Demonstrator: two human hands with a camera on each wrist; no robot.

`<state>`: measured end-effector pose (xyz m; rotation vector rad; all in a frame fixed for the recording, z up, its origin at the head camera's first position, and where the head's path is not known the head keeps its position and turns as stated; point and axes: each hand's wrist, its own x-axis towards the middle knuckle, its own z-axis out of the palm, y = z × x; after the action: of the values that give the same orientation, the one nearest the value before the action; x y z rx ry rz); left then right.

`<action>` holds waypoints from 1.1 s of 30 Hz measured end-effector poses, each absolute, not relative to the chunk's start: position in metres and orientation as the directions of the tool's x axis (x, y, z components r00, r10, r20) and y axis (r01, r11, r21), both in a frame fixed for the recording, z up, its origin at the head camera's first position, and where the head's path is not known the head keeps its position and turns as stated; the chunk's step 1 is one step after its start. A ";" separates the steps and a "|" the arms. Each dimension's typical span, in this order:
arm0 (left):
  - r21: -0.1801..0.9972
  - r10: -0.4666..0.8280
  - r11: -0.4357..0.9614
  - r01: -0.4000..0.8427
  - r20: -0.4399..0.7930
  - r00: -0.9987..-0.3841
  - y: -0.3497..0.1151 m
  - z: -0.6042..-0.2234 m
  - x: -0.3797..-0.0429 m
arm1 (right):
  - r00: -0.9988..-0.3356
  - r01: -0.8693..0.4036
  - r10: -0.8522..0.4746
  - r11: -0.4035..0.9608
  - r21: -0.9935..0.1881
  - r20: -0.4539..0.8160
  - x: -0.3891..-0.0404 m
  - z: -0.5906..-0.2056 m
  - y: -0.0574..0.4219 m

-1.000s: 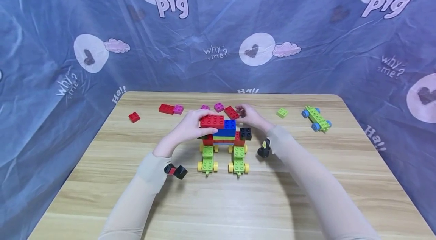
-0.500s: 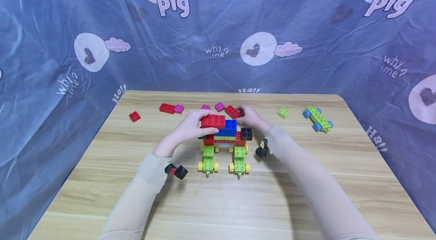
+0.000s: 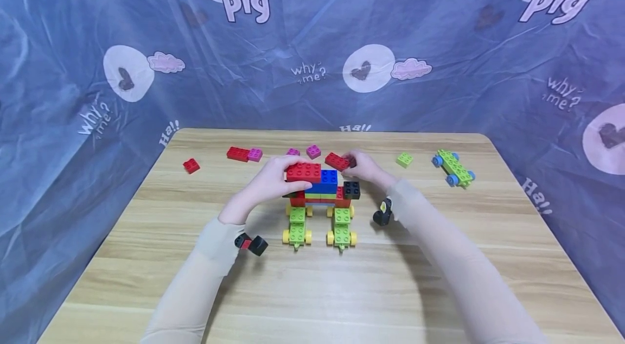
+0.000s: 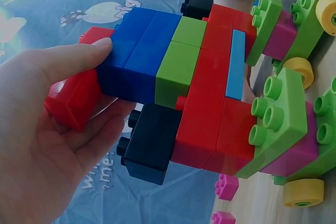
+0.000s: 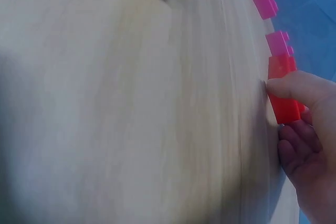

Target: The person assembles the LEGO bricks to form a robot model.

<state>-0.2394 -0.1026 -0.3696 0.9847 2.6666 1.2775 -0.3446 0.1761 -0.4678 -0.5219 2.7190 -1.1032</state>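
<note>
A four-legged figure of toy building bricks stands mid-table on green wheeled bases (image 3: 343, 234) with yellow wheels. My left hand (image 3: 270, 178) grips its top, thumb in front, around the red brick (image 3: 304, 171) that sits on blue bricks (image 4: 139, 51). Below the blue come lime bricks (image 4: 181, 61), a red layer (image 4: 202, 103) and black bricks (image 4: 152, 140) jutting out at the sides. Behind the figure, my right hand (image 3: 363, 166) pinches a loose red brick (image 5: 286, 108) by one end, thumb on its near side. Its other fingers are partly hidden behind the brick.
Pink bricks (image 3: 313, 151) lie left of the right hand. Farther left are a long red brick (image 3: 237, 154) beside a pink one (image 3: 255, 154), and a small red brick (image 3: 191, 165). To the right lie a lime brick (image 3: 404, 159) and a green car base (image 3: 454, 169) with blue wheels.
The right hand has closed on the loose red brick and shifted it slightly right, turning it and widening the gap to the pink brick. The left hand stays on the figure.
</note>
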 end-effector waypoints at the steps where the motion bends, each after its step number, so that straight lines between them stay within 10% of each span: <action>1: 0.708 0.552 0.462 0.534 0.241 -0.798 -0.103 -0.370 -0.240 | -0.923 -0.270 -0.386 0.662 -0.700 -0.009 -0.344 -0.468 0.179; 33: 0.721 0.534 0.479 0.501 0.213 -0.818 -0.103 -0.371 -0.239 | -0.928 -0.261 -0.374 0.653 -0.711 -0.003 -0.336 -0.469 0.193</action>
<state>-0.2392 -0.1028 -0.3707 0.9332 2.6667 1.2776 -0.3363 0.1935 -0.4686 -0.5255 2.7185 -1.1346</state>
